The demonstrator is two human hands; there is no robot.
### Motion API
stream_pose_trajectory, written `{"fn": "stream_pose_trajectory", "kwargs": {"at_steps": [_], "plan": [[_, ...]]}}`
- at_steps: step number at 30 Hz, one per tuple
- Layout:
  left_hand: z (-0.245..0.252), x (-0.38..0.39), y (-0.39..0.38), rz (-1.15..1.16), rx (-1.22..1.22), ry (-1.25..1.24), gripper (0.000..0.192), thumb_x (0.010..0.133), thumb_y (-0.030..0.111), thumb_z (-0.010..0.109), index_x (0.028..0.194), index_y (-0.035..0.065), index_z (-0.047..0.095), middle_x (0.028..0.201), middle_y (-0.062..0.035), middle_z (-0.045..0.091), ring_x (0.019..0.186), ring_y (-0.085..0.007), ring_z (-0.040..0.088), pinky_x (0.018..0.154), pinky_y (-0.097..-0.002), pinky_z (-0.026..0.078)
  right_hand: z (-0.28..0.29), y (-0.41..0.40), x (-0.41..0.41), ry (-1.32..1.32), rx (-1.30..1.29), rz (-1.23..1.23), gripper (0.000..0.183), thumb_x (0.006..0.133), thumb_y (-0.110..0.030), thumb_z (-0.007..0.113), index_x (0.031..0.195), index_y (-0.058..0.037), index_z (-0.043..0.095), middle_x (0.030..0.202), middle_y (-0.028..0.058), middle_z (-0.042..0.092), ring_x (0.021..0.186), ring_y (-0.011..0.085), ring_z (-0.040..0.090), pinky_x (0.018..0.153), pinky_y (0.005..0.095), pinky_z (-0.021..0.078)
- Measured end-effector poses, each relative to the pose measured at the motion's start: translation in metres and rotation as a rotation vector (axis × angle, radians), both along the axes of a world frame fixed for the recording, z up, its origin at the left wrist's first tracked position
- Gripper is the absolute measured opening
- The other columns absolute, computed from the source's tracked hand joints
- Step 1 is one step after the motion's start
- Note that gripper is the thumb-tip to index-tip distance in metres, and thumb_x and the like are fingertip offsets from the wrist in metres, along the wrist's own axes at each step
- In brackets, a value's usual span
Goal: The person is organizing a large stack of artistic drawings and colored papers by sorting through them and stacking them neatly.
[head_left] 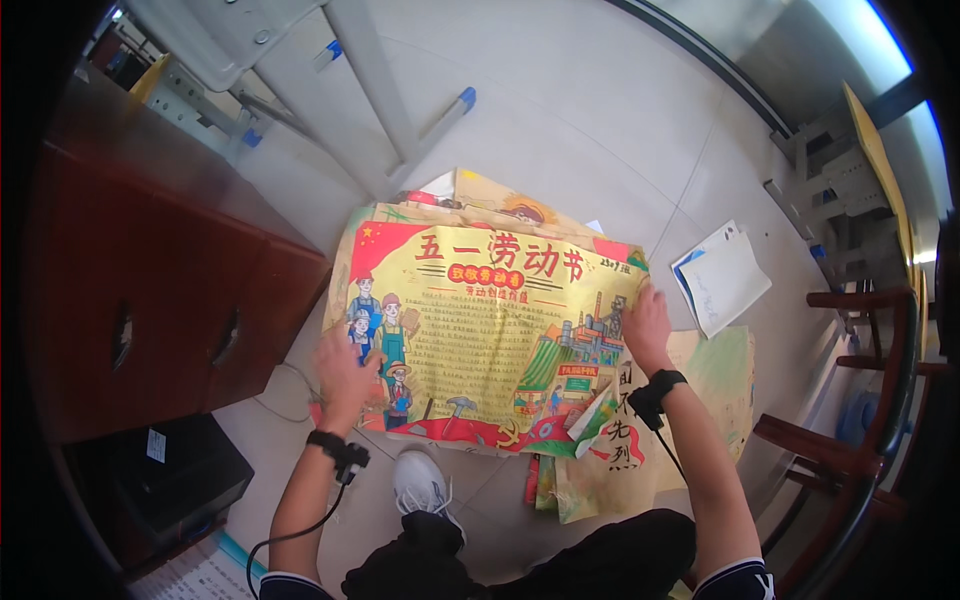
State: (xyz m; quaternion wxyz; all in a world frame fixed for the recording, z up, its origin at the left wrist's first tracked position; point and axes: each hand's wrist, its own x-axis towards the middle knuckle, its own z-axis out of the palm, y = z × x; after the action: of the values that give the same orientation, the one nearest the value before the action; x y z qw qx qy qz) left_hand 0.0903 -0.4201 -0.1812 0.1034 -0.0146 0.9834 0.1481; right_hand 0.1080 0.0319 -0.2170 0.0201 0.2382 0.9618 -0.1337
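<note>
A large yellow hand-drawn poster (pixel 480 337) with red headings, painted workers, tools and factories lies over a heap of other painted paper sheets (pixel 525 206) on the tiled floor. My left hand (pixel 346 375) is at the poster's left edge, over the painted workers, its fingers slightly blurred. At the right edge, my right hand (pixel 646 319) has its fingers curled at the border near the painted factory. The poster's lower right corner is folded up. Beneath it, a sheet with black brush writing (pixel 585 487) sticks out towards my knee. Both wrists wear black straps with cabled devices.
Left are a dark red wooden cabinet (pixel 180 300) and a black box (pixel 172 480). Grey metal desk legs (pixel 375 97) stand ahead. White papers (pixel 724 277) and a greenish sheet (pixel 712 390) lie right, near a red-brown wooden chair (pixel 892 420). My white shoe (pixel 420 484) is below the poster.
</note>
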Motion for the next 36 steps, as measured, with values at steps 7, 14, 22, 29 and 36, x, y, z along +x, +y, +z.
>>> {"fn": "stream_pose_trajectory", "kwargs": {"at_steps": [7,14,22,29,36], "plan": [[0.004,0.047,-0.042,0.347,-0.022,-0.269,0.069,0.064,0.039,0.081,0.112,0.0006,0.050,0.104,-0.0170,0.056,0.098,-0.0324,0.055,0.082,-0.0415,0.045,0.050,-0.086,-0.005,-0.002,0.197,0.870,0.056,0.078,-0.027,0.062,0.129,-0.0119,0.047,0.132,0.0216,0.043,0.127,0.0361,0.038,0.105,0.0535,0.0288],[-0.101,0.049,-0.135,0.340,0.344,-0.208,0.030,0.074,0.018,0.073,0.095,-0.0005,0.063,0.087,-0.0121,0.066,0.083,-0.0175,0.063,0.072,-0.0333,0.049,0.004,-0.090,0.023,-0.137,0.130,0.700,0.103,0.066,-0.072,0.061,0.147,-0.0225,0.023,0.151,0.0183,0.018,0.137,0.0443,0.016,0.102,0.0704,0.0119],[-0.060,0.014,-0.059,0.164,-0.197,-0.292,0.044,0.078,0.024,0.071,0.110,-0.0019,0.055,0.099,-0.0202,0.063,0.098,-0.0356,0.060,0.081,-0.0466,0.047,-0.029,-0.055,0.044,-0.151,0.143,0.729,0.101,0.067,-0.068,0.063,0.147,-0.0221,0.021,0.151,0.0133,0.021,0.140,0.0294,0.019,0.112,0.0523,0.0139],[-0.002,0.007,-0.013,-0.216,-0.417,-0.008,0.063,0.067,0.017,0.074,0.121,0.0013,0.044,0.106,-0.0204,0.052,0.105,-0.0375,0.051,0.083,-0.0453,0.045,0.042,0.040,0.113,0.154,-0.323,0.438,0.044,0.069,-0.017,0.071,0.109,-0.0062,0.056,0.113,0.0145,0.056,0.106,0.0333,0.053,0.092,0.0428,0.0411],[0.061,-0.013,0.088,-0.562,-0.137,-0.228,0.041,0.070,0.017,0.069,0.105,0.0044,0.052,0.093,-0.0182,0.059,0.091,-0.0376,0.058,0.076,-0.0447,0.046,0.033,0.188,0.302,-0.243,-0.010,-0.411,0.053,0.066,-0.033,0.076,0.102,-0.0012,0.054,0.099,0.0182,0.060,0.091,0.0353,0.058,0.076,0.0435,0.0479]]}}
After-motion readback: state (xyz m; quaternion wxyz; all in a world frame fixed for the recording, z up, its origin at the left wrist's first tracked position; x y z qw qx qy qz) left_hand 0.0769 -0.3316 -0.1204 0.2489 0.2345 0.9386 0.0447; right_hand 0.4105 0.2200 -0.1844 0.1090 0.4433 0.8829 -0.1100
